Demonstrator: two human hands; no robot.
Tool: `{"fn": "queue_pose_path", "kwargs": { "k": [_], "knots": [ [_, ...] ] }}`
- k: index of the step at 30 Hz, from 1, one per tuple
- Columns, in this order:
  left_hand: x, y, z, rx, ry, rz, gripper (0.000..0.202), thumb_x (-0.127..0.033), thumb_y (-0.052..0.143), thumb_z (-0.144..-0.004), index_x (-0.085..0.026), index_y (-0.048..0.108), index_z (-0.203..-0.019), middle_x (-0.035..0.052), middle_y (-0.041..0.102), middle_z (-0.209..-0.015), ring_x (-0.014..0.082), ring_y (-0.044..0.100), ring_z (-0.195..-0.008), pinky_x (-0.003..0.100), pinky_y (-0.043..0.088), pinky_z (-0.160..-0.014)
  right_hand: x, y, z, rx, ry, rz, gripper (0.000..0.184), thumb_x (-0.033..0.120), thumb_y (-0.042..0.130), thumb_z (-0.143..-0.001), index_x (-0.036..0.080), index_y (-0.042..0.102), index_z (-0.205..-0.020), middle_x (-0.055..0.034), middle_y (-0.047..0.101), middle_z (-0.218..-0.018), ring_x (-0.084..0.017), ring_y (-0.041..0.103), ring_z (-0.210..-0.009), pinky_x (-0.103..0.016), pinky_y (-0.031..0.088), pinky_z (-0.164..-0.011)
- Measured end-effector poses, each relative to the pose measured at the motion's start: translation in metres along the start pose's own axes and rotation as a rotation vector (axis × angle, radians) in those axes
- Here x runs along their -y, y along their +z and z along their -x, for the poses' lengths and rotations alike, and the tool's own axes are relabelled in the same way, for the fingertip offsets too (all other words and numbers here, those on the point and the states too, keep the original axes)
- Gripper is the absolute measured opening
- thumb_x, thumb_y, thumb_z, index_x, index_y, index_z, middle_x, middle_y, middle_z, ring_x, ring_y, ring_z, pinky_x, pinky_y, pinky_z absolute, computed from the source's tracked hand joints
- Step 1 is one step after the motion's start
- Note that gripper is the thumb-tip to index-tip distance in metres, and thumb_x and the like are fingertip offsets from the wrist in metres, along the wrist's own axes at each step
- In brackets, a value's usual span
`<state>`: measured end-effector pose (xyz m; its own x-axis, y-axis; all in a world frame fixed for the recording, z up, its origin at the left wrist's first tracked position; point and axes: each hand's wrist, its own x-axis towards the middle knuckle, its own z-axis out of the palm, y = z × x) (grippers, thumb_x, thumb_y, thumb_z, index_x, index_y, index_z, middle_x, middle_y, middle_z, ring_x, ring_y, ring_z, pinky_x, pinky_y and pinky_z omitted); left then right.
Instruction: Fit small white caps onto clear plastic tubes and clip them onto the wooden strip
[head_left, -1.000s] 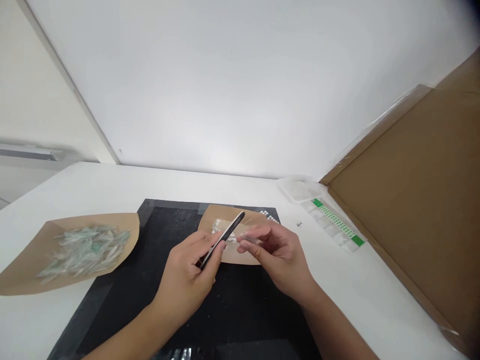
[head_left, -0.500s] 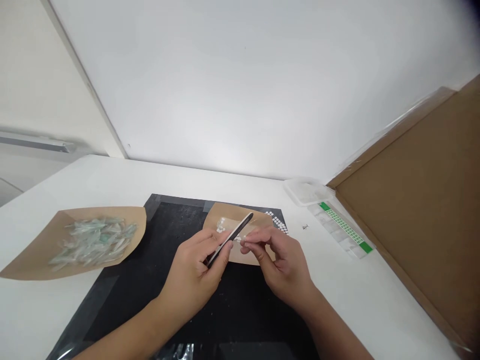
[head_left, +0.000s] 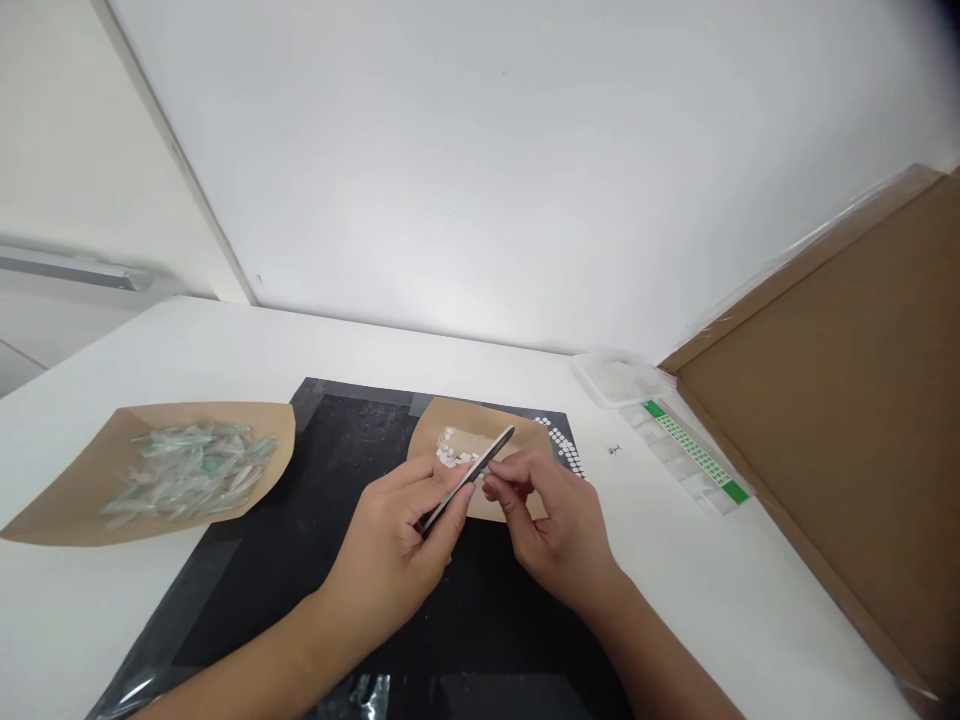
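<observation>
My left hand is closed around a slim black bar with a pale side, its far end pointing up and to the right. Its exact kind I cannot tell. Close beside the bar, my right hand pinches thumb and fingertips together; whatever is between them is hidden or too small to name. Under both hands lies a brown paper sheet with small white pieces on it. More small white dots sit in rows on the right edge of the black mat.
At left, a brown paper tray holds a heap of clear, greenish plastic slivers. Right of the mat lie tiny metallic bits, a clear plastic container and a green-marked clear strip. A cardboard panel borders the right side.
The bar's far end has shifted slightly right, closer over my right fingertips. Both hands keep their grips. The whole view has shifted a little.
</observation>
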<state>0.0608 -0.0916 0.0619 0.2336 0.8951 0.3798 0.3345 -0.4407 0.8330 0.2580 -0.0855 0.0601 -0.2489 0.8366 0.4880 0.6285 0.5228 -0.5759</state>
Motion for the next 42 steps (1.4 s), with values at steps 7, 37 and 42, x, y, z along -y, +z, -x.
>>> {"fn": "queue_pose_path", "kwargs": {
  "k": [7,37,42],
  "knots": [
    [0.0,0.001,0.001,0.008,0.007,0.012,0.027,-0.021,0.057,-0.103,-0.017,0.075,-0.084,-0.0009,0.06,-0.069,0.0083,0.058,-0.053,0.019,0.044,-0.052,-0.001,0.003,0.002,0.05,-0.06,-0.044,0.01,0.014,0.051,-0.102,0.024,0.055,-0.103,-0.0014,0.071,-0.087,-0.016,0.069,-0.073,-0.029,0.053,-0.065],
    [0.0,0.0,0.001,-0.046,0.108,0.001,0.023,-0.013,0.056,-0.102,-0.015,0.078,-0.094,0.003,0.061,-0.077,0.0124,0.063,-0.069,0.021,0.048,-0.062,0.004,0.01,-0.004,0.142,-0.007,-0.068,0.022,0.017,0.044,-0.104,0.023,0.05,-0.084,0.0024,0.06,-0.069,-0.013,0.058,-0.058,-0.026,0.042,-0.06],
    [0.0,-0.001,0.0,-0.058,0.097,-0.005,0.027,-0.013,0.056,-0.102,-0.014,0.074,-0.081,0.0029,0.06,-0.074,0.0115,0.062,-0.067,0.021,0.047,-0.06,0.0,0.007,-0.009,0.083,0.08,-0.147,0.02,0.021,0.047,-0.105,0.023,0.05,-0.085,0.0032,0.06,-0.072,-0.012,0.058,-0.056,-0.027,0.045,-0.061]
  ]
}}
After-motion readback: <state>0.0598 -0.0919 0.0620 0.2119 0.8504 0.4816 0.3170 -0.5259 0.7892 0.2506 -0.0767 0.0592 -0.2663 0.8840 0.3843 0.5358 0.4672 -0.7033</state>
